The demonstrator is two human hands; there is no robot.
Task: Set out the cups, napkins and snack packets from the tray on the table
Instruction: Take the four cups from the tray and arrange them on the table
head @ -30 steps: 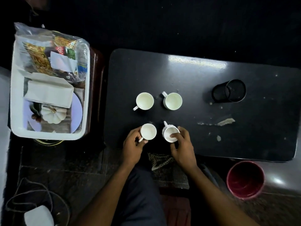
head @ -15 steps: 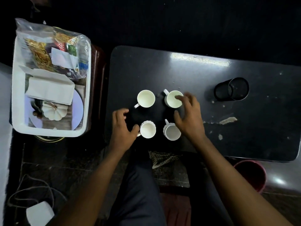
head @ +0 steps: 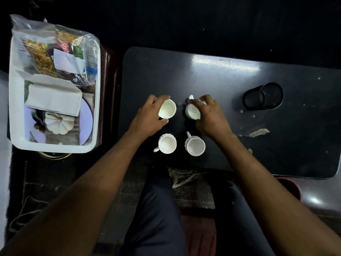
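Several white cups stand in a square on the dark table (head: 230,85). My left hand (head: 147,117) grips the far left cup (head: 167,111) by its side. My right hand (head: 208,115) is closed over the far right cup (head: 191,112), whose handle points away from me. The near left cup (head: 167,146) and near right cup (head: 195,145) stand free in front of my hands. To the left, a white tray (head: 13,89) holds folded napkins (head: 53,99) and clear snack packets (head: 53,50).
A black mesh holder (head: 263,96) lies on its side at the table's right. Scraps of paper dot the table near it. A red bucket (head: 289,185) sits below the table's right corner. Cables lie on the floor at the lower left. My legs are under the table's front edge.
Both hands left the two near cups and moved forward. Each now grips one of the two far cups.
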